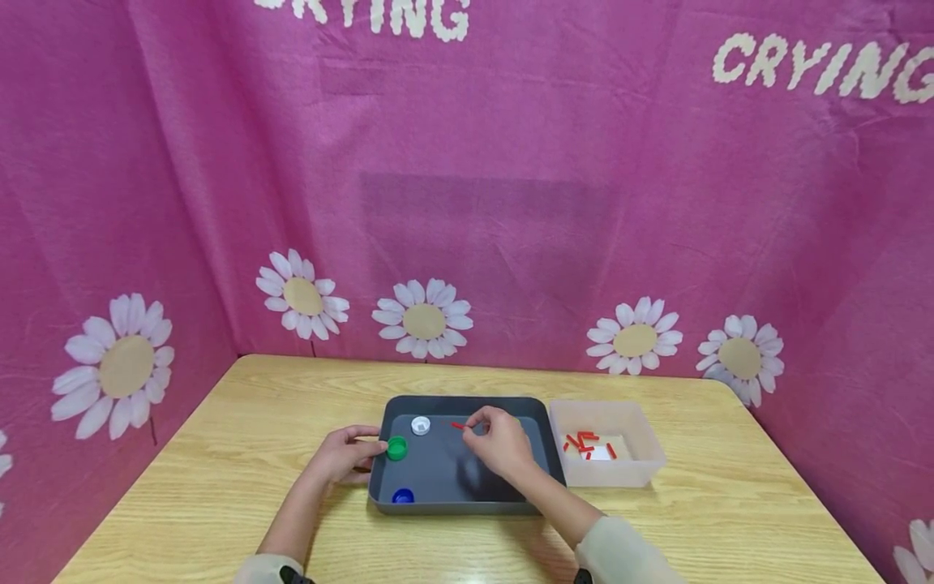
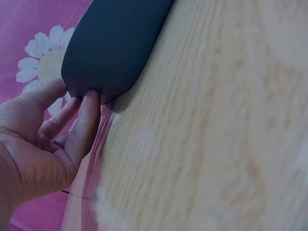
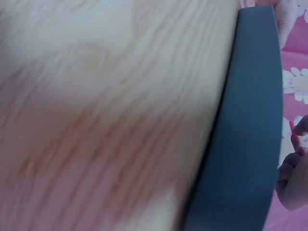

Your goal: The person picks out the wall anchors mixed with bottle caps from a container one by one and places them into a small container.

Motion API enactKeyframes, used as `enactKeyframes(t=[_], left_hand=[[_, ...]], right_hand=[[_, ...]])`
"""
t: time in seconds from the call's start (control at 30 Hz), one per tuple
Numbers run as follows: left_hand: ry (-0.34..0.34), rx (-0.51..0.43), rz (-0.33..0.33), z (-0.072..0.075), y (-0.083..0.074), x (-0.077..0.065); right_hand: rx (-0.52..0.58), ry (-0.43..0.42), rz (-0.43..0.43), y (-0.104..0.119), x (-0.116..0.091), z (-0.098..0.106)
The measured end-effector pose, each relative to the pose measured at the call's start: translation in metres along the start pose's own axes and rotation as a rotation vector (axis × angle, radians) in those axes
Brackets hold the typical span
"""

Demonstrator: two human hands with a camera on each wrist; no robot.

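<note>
My right hand pinches a small red stick between thumb and fingertips, above the dark grey tray. In the right wrist view the same red stick pokes out from the fingers at the right edge. At the tray's left side my left hand grips its wall, thumb over the rim and fingers against the outside; the left wrist view shows this hand at the tray's corner. Inside the tray lie a white cap, a green cap near the left thumb, and a blue cap.
Against the tray's right side stands a translucent whitish bin holding several red sticks and a white piece. Both containers sit on a wooden table. Behind it hangs a pink curtain with daisies.
</note>
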State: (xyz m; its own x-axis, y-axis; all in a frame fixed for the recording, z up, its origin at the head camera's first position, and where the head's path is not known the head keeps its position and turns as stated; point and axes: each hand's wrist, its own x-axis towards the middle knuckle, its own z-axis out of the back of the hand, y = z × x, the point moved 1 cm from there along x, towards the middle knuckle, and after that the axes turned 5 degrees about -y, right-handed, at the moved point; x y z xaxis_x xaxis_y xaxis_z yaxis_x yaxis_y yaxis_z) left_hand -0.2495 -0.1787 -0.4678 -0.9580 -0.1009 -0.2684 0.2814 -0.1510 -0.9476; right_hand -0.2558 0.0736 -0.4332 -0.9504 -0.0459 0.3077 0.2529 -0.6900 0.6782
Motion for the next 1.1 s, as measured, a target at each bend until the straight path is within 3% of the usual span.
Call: enactKeyframes(t=[0.6,1.1], left_hand=[[-0.012,0.033,-0.008,0.001,0.003,-0.002],[0.039,0.003,-0.050,0.000,0.000,-0.002]], right_hand=[[-0.008,-0.021,-0.030,-0.027,-0.006,0.053],[-0.004,-0.025,-0.088,-0.061,-0.004,0.097]])
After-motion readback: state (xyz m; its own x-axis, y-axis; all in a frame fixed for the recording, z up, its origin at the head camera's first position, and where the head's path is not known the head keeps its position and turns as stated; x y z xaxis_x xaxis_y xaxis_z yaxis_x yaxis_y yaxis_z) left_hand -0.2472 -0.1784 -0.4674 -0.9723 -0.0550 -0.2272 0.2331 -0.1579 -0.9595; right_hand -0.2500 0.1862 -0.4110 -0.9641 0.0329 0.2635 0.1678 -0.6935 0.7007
